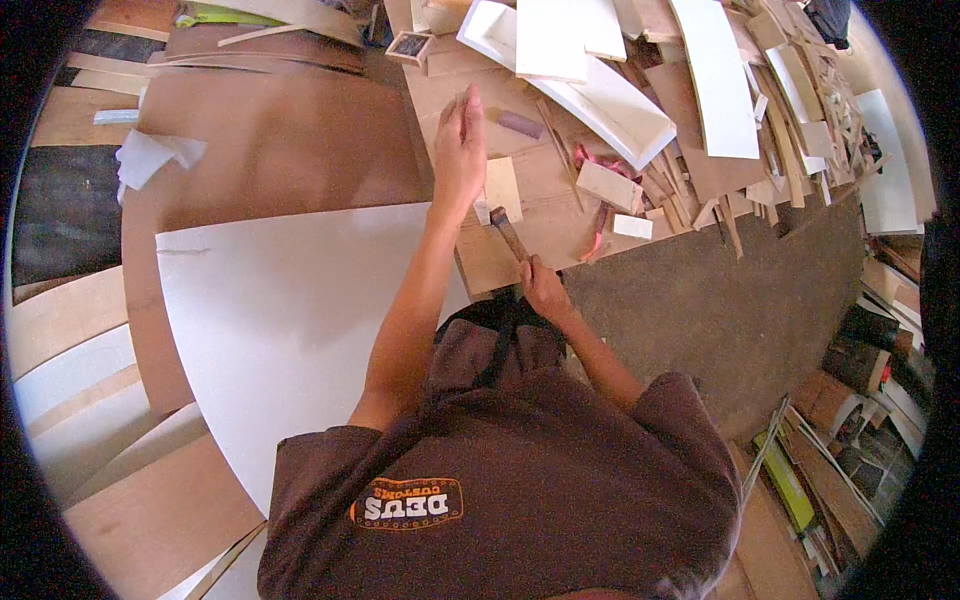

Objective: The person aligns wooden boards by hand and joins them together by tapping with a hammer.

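Note:
My left hand (pixel 462 150) is stretched out over the wooden work table (pixel 522 240), fingers extended and seen edge-on. Beside its wrist lies a pale square wood piece (pixel 503 188). The fingers of my right hand (pixel 545 290) wrap round the handle of a short hammer-like tool (pixel 508 232) near the table's front edge. The tool's dark head points toward the pale piece. A purple-grey cylinder (pixel 520 124) lies right of my left fingers. Farther right are a wood block (pixel 610 187), a small white block (pixel 632 226) and a red-handled tool (pixel 597 236).
White panels (pixel 715 75) and a white trough-shaped piece (pixel 610 100) lie across the table's back, with scrap strips at right. A large white sheet (pixel 300 290) rests on a brown board (pixel 290 130) at left. More offcuts and a green strip (pixel 785 480) lie lower right.

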`<state>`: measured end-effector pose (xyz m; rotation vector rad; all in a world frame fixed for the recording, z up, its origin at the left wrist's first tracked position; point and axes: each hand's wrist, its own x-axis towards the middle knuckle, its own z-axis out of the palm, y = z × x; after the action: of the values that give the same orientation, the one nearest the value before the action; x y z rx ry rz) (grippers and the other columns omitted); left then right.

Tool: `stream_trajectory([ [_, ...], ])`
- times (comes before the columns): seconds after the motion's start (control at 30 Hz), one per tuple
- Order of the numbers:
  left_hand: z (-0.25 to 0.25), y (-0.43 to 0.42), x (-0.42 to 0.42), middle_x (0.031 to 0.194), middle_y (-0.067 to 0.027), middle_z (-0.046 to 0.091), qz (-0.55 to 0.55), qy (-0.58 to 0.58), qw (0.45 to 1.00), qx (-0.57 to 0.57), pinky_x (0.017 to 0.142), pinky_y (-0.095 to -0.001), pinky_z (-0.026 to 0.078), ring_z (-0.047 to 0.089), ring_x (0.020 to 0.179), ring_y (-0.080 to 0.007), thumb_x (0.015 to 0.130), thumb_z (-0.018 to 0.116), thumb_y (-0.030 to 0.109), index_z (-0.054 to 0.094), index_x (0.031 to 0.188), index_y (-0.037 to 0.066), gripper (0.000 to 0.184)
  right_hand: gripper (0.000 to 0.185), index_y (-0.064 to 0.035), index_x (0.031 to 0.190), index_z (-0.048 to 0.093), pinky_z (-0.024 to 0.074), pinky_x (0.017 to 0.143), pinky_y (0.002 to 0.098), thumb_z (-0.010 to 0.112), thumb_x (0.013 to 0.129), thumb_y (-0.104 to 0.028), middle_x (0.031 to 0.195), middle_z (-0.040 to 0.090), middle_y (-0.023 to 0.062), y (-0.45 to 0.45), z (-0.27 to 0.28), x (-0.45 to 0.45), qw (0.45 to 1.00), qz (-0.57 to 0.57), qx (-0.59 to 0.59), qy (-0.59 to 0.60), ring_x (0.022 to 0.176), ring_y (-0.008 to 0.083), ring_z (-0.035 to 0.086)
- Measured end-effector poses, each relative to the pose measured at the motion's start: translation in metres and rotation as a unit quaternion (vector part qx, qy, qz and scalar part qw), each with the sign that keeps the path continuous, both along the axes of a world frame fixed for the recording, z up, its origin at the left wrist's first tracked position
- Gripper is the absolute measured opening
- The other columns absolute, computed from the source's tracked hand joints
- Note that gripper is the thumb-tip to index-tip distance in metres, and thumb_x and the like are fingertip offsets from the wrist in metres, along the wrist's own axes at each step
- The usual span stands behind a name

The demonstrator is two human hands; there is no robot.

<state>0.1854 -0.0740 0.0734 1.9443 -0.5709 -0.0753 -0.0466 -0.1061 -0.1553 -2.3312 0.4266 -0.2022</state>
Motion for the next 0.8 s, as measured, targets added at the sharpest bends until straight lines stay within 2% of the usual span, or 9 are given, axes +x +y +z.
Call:
stream_trajectory([
  [0.13, -0.002, -0.002, 0.004, 0.138, -0.0253, 0.045, -0.002, -0.001, 1.000, 0.009, 0.111, -0.0429, 0.029, 0.039, 0.131, -0.0397, 0.103, 0.028, 0.044, 0.046, 0.138, 0.004, 0.056, 0.031, 0.0047, 0.103, 0.052, 0.0469, 0.069, 0.0534, 0.044, 0.099, -0.025, 0.082, 0.059, 0.0301, -0.009, 0.002, 0.006, 0.994, 0.008, -0.023, -0.106, 0.081, 0.0484, 0.058],
  [0.2, -0.008, -0.001, 0.008, 0.138, -0.0248, 0.045, -0.009, 0.004, 1.000, -0.015, 0.111, -0.0427, 0.029, 0.039, 0.131, -0.0395, 0.103, 0.027, 0.044, 0.046, 0.138, 0.004, 0.056, 0.030, 0.0035, 0.105, 0.052, 0.0472, 0.071, 0.0519, 0.044, 0.099, -0.025, 0.084, 0.059, 0.0298, -0.020, 0.013, 0.015, 0.990, -0.010, 0.134, 0.031, 0.081, 0.0480, 0.058],
  [0.3, -0.003, 0.001, 0.006, 0.137, -0.0237, 0.047, -0.011, 0.013, 0.999, -0.034, 0.110, -0.0420, 0.030, 0.041, 0.131, -0.0384, 0.103, 0.028, 0.044, 0.046, 0.138, 0.004, 0.055, 0.034, 0.0039, 0.106, 0.053, 0.0471, 0.071, 0.0528, 0.042, 0.100, -0.028, 0.087, 0.060, 0.0313, -0.029, 0.045, 0.038, 0.988, -0.021, 0.148, 0.042, 0.082, 0.0482, 0.058],
  [0.33, 0.000, 0.001, 0.004, 0.137, -0.0232, 0.047, -0.007, 0.016, 0.999, -0.035, 0.110, -0.0415, 0.030, 0.042, 0.130, -0.0375, 0.103, 0.028, 0.043, 0.047, 0.137, 0.004, 0.055, 0.034, 0.0039, 0.106, 0.053, 0.0471, 0.071, 0.0528, 0.042, 0.100, -0.028, 0.087, 0.060, 0.0313, -0.030, 0.049, 0.050, 0.988, -0.021, 0.148, 0.040, 0.082, 0.0482, 0.058],
  [0.4, 0.004, 0.000, 0.003, 0.136, -0.0227, 0.048, -0.007, 0.018, 0.999, -0.039, 0.109, -0.0407, 0.032, 0.043, 0.129, -0.0364, 0.104, 0.029, 0.042, 0.047, 0.137, 0.004, 0.054, 0.034, 0.0049, 0.101, 0.052, 0.0421, 0.059, 0.0533, 0.042, 0.101, -0.028, 0.074, 0.056, 0.0324, -0.024, 0.054, 0.069, 0.985, -0.106, 0.133, 0.020, 0.073, 0.0510, 0.056],
  [0.5, 0.001, -0.002, 0.001, 0.135, -0.0220, 0.049, -0.003, 0.011, 0.999, -0.042, 0.107, -0.0395, 0.033, 0.046, 0.126, -0.0347, 0.104, 0.030, 0.040, 0.048, 0.137, 0.004, 0.052, 0.037, 0.0075, 0.103, 0.052, 0.0429, 0.057, 0.0529, 0.044, 0.100, -0.028, 0.070, 0.056, 0.0318, -0.009, 0.037, 0.081, 0.984, -0.124, 0.121, 0.045, 0.069, 0.0512, 0.056],
  [0.6, 0.002, -0.002, 0.003, 0.134, -0.0219, 0.050, 0.014, -0.004, 1.000, -0.017, 0.106, -0.0390, 0.034, 0.047, 0.125, -0.0340, 0.104, 0.031, 0.038, 0.048, 0.136, 0.004, 0.050, 0.039, 0.0100, 0.105, 0.052, 0.0447, 0.058, 0.0524, 0.044, 0.100, -0.028, 0.070, 0.058, 0.0319, -0.013, 0.017, 0.082, 0.996, -0.071, 0.057, -0.014, 0.068, 0.0520, 0.056],
  [0.73, 0.018, -0.003, -0.004, 0.133, -0.0218, 0.052, 0.043, 0.018, 0.999, -0.010, 0.106, -0.0386, 0.034, 0.048, 0.125, -0.0339, 0.104, 0.031, 0.036, 0.049, 0.136, 0.004, 0.048, 0.039, 0.0083, 0.104, 0.053, 0.0454, 0.062, 0.0547, 0.043, 0.100, -0.029, 0.075, 0.060, 0.0324, -0.028, 0.018, 0.080, 0.997, -0.035, 0.061, -0.020, 0.072, 0.0524, 0.058],
  [0.8, 0.016, -0.005, -0.001, 0.134, -0.0216, 0.051, 0.045, 0.011, 0.999, -0.008, 0.107, -0.0383, 0.033, 0.047, 0.126, -0.0338, 0.104, 0.032, 0.035, 0.049, 0.136, 0.004, 0.048, 0.038, 0.0058, 0.102, 0.053, 0.0447, 0.065, 0.0566, 0.040, 0.100, -0.030, 0.080, 0.059, 0.0329, -0.041, 0.023, 0.095, 0.979, -0.020, 0.158, 0.125, 0.079, 0.0521, 0.058],
])
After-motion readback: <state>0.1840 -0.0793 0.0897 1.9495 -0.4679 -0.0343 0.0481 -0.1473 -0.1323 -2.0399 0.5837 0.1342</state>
